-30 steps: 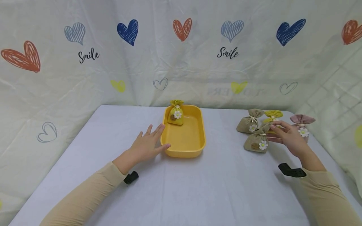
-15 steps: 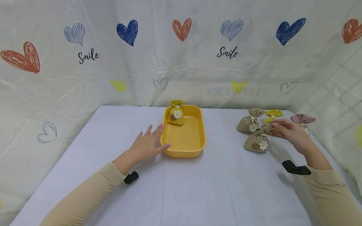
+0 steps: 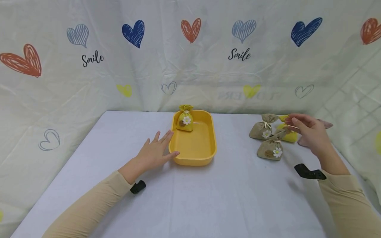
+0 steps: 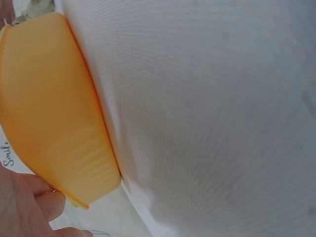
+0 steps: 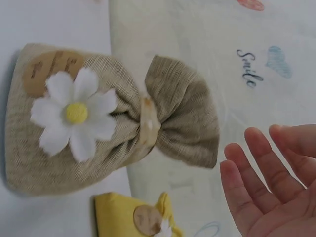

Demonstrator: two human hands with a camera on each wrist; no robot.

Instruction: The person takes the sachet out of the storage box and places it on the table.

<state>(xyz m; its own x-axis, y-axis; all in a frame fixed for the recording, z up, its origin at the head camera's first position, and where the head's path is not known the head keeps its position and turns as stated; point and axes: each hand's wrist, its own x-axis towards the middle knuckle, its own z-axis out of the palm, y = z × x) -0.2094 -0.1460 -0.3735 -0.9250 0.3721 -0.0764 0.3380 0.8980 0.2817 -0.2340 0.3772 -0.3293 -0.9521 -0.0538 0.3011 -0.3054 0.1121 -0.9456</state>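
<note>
My left hand [image 3: 153,152] rests with spread fingers on the left side of a yellow tray [image 3: 194,162]; its fingers touch the rim in the left wrist view. A yellow drawstring pouch [image 3: 185,123] with a white flower stands in the tray's far left corner. At the right, my right hand [image 3: 312,134] hovers with extended fingers, holding nothing. Just left of it sits a beige pouch [image 3: 269,150], large in the right wrist view with its flower and round label. Behind that pouch are a second beige pouch [image 3: 259,130] and another yellow pouch [image 3: 290,136], partly covered by the hand.
A pink pouch [image 3: 303,141] lies mostly hidden behind my right hand. White cloth covers the table [image 3: 190,201]. A pale curtain [image 3: 208,69] printed with hearts hangs along the table's far edge.
My right hand has lifted up and away from the front beige pouch, its fingers spreading apart. More of the yellow pouch shows; the pink one is more covered. My left hand has stayed still.
</note>
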